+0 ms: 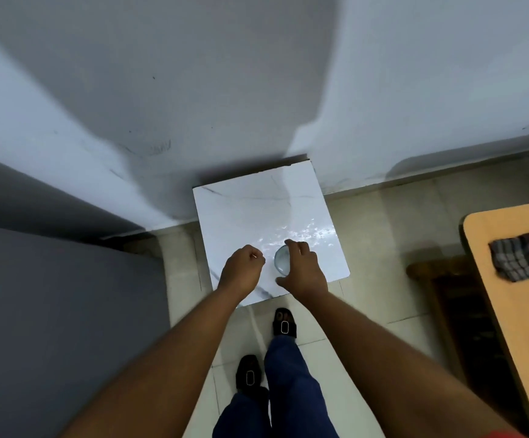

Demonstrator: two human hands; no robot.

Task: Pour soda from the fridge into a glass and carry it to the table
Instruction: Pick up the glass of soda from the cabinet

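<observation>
A clear drinking glass, seen from above, stands on a small white marble-patterned table top near its front right part. My right hand wraps the glass from the right, with the index finger at its far rim and the thumb at its near side. My left hand hovers just left of the glass, apart from it, with its fingers curled into a loose fist and nothing in it. I cannot tell whether the glass holds any liquid. No soda bottle is in view.
A large grey appliance surface fills the left. A wooden table with a checked cloth is at the right, with a dark wooden chair beside it. Pale walls stand behind the small table. My sandalled feet are on the tiled floor.
</observation>
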